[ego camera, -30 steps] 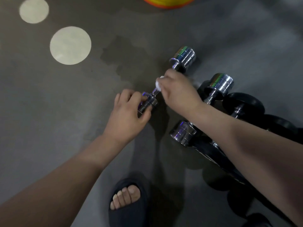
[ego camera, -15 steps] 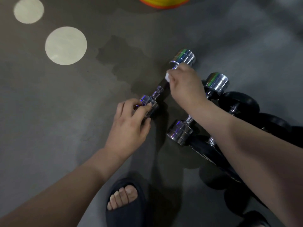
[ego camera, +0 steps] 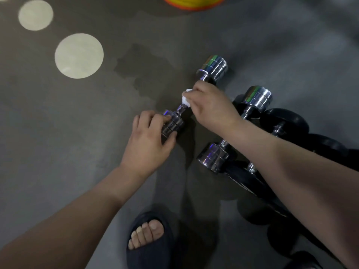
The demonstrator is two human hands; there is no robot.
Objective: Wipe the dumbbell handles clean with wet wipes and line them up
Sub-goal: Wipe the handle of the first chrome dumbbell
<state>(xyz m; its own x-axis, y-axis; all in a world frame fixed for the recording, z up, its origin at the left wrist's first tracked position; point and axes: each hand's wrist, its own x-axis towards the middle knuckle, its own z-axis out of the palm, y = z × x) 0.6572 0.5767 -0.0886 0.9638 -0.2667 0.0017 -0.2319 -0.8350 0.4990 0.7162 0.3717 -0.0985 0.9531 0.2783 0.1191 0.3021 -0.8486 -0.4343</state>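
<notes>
A dark slipper [ego camera: 152,258] stands on grey floor [ego camera: 58,136] marked with pale circles [ego camera: 78,55].

The grey floor [ego camera: 58,144] bears two chrome dumbbells [ego camera: 215,67], black dumbbells [ego camera: 285,121] beside them and a slippered foot [ego camera: 147,233].

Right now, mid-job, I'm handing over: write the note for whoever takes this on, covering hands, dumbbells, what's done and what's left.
Left hand grips the near head of the chrome dumbbell, steadying it.
Right hand pinches the wet wipe against that dumbbell's handle, close to the near head.
A second chrome dumbbell and black dumbbells lie side by side to its right.
Done: a row is started; which handles are clean cannot be told.
Left: finish this handle, then set it in line with the row.
</notes>
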